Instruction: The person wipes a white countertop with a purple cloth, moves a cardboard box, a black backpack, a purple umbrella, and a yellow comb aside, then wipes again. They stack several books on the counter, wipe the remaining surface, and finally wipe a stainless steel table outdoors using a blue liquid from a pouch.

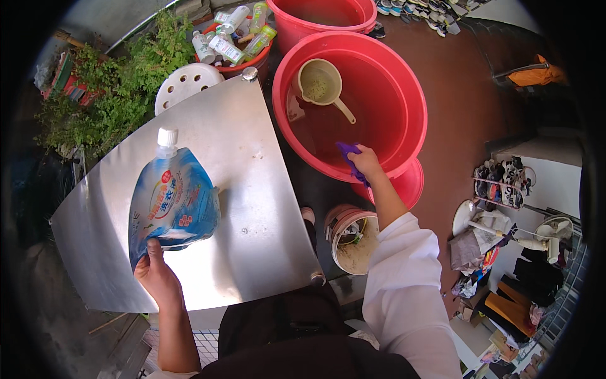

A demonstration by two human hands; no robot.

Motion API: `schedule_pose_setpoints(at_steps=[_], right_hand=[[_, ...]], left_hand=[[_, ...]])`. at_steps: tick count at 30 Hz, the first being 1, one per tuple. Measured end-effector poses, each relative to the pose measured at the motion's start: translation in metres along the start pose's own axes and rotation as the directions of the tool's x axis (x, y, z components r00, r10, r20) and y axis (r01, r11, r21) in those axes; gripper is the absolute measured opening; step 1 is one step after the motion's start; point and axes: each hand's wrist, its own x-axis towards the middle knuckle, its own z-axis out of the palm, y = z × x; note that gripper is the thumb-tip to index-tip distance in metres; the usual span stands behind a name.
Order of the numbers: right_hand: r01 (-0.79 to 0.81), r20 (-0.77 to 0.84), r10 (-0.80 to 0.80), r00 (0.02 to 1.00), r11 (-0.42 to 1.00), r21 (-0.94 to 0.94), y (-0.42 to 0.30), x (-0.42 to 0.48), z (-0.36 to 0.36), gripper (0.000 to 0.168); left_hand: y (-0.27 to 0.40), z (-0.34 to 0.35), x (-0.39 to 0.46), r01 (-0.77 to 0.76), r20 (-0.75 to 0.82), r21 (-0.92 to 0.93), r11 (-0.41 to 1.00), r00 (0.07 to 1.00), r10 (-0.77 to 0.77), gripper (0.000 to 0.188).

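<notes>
My left hand [160, 280] grips the bottom corner of a blue plastic pouch of laundry detergent [177, 199], its white screw cap [167, 137] pointing away from me. The pouch is over a stainless-steel table [265, 246]; whether it rests on the metal I cannot tell. In my right hand [365, 162] is a bunched purple cloth [352, 161], held over the near rim of a large red plastic tub [421, 113]. Inside that tub, a beige long-handled dipper [321, 78] floats or rests in what looks like water.
Behind stands a second red tub [322, 21], beside a basket of empty bottles [232, 40]. A white stool [182, 83] and leafy plants [128, 90] border the table's far left. Below my right arm are a dirty bucket [355, 246] and a red basin [412, 184]. Shoe racks [504, 182] stand right.
</notes>
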Motion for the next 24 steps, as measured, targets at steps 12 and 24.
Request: schedule_pose_setpoints(at_steps=[12,24], right_hand=[[0.076,0.012,-0.083,0.997,0.841,-0.536,0.054,0.056,0.046,0.033],[0.050,-0.028,-0.075,0.997,0.859,-0.509,0.057,0.070,0.038,0.035]], left_hand=[[0.024,0.027,-0.039,-0.077,-0.106,0.055,0.995,0.991,0.083,0.015],[0.011,0.012,-0.054,0.057,-0.213,0.064,0.996,0.976,-0.042,0.023]])
